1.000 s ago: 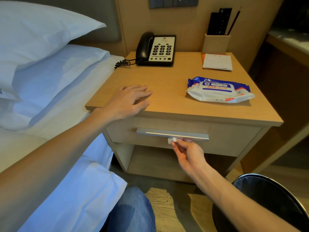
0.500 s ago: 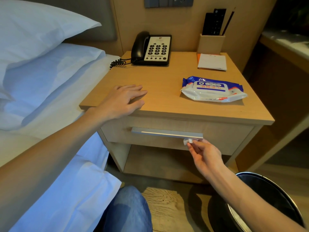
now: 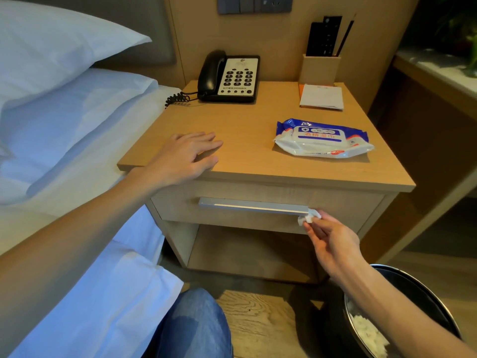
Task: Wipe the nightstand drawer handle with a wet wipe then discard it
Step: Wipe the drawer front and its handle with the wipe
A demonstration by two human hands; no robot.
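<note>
A long silver handle [image 3: 253, 205] runs across the front of the wooden nightstand's drawer [image 3: 343, 205]. My right hand [image 3: 333, 244] pinches a small crumpled white wet wipe [image 3: 308, 218] at the handle's right end, touching its lower corner. My left hand [image 3: 184, 156] lies flat, fingers spread, on the front left of the nightstand top [image 3: 247, 130]. A blue and white pack of wet wipes [image 3: 324, 142] lies on the right side of the top. A black waste bin [image 3: 402, 313] with white wipes inside stands on the floor at the lower right, under my right forearm.
A black telephone [image 3: 229, 77], a notepad [image 3: 321, 96] and a wooden pen holder [image 3: 320, 68] sit at the back of the nightstand. A bed with white pillows [image 3: 59, 99] fills the left. My knee in blue jeans [image 3: 196, 324] is below. A wooden desk [image 3: 436, 104] stands at right.
My right hand has slid the wipe rightward along the underside of the handle, from its middle to its right end. My left hand has stayed flat on the top.
</note>
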